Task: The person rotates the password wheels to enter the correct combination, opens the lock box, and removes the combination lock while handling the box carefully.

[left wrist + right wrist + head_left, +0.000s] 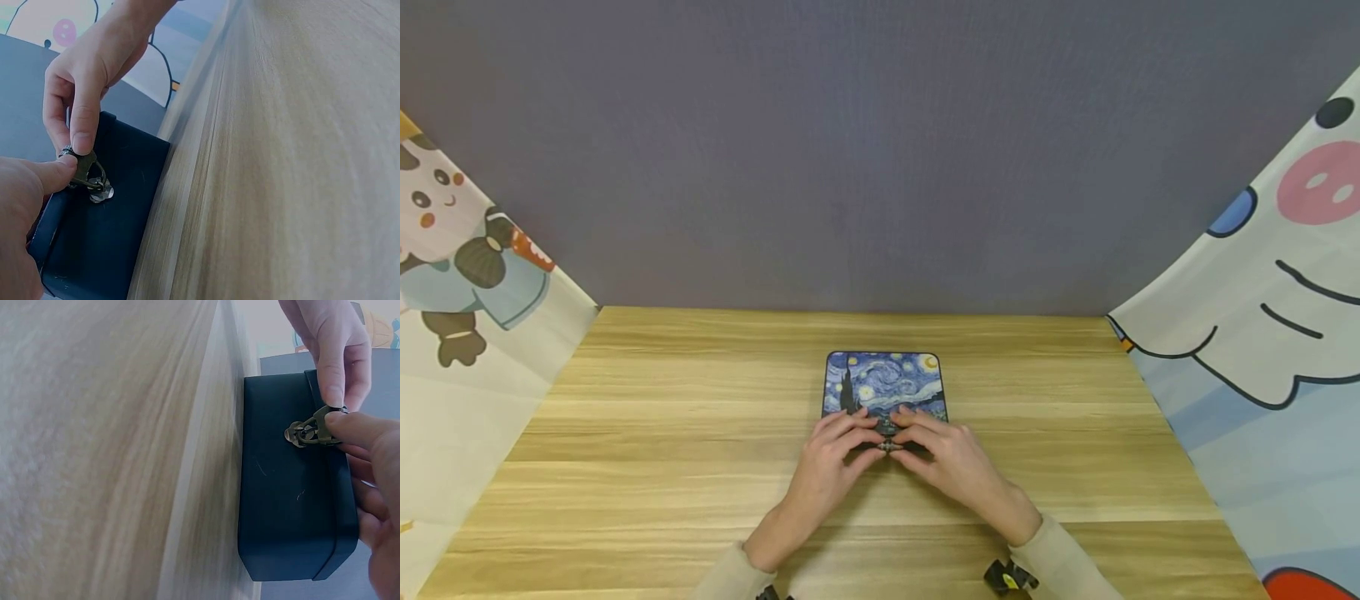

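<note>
A box with a starry-night painting on its lid (883,379) stands on the table, its dark sides (287,506) showing in the right wrist view. On its front hangs a bronze-coloured metal latch (87,167), whose loop reaches a small metal catch plate (102,192). My left hand (831,457) pinches one side of the latch, thumb in front. From the other side my right hand (951,458) pinches it too, its thumb pressing the metal (322,430). Other fingers of both hands rest on the lid's front edge. The fingertips partly cover the latch.
The wood-grain table (662,467) extends around the box. A grey panel (850,167) rises behind it, and cartoon-printed sheets hang at the left (490,400) and right (1225,433). Dark straps with devices (1011,575) sit at the wrists.
</note>
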A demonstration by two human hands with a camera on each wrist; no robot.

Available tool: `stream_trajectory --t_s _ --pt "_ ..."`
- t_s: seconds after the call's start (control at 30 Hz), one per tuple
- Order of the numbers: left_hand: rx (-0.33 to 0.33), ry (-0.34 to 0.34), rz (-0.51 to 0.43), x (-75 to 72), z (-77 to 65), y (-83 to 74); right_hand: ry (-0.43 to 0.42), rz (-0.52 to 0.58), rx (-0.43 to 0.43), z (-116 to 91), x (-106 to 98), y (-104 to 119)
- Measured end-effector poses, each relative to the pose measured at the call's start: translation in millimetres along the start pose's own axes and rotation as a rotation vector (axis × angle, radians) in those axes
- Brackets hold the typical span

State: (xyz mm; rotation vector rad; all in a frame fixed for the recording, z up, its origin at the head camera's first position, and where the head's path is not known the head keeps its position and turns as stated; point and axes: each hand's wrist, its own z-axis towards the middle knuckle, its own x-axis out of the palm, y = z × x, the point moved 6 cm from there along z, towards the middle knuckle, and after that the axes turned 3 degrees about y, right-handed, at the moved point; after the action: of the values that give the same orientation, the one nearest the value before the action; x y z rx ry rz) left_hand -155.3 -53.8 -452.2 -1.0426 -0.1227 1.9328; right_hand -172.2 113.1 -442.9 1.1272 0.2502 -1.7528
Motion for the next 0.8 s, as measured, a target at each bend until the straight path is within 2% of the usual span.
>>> stream_trajectory --t_s 0.8 --pt "-0.008 0.01 -0.001 0.4 -0.6 0.6 0.011 -0.007 0.016 0.6 -0.4 0.2"
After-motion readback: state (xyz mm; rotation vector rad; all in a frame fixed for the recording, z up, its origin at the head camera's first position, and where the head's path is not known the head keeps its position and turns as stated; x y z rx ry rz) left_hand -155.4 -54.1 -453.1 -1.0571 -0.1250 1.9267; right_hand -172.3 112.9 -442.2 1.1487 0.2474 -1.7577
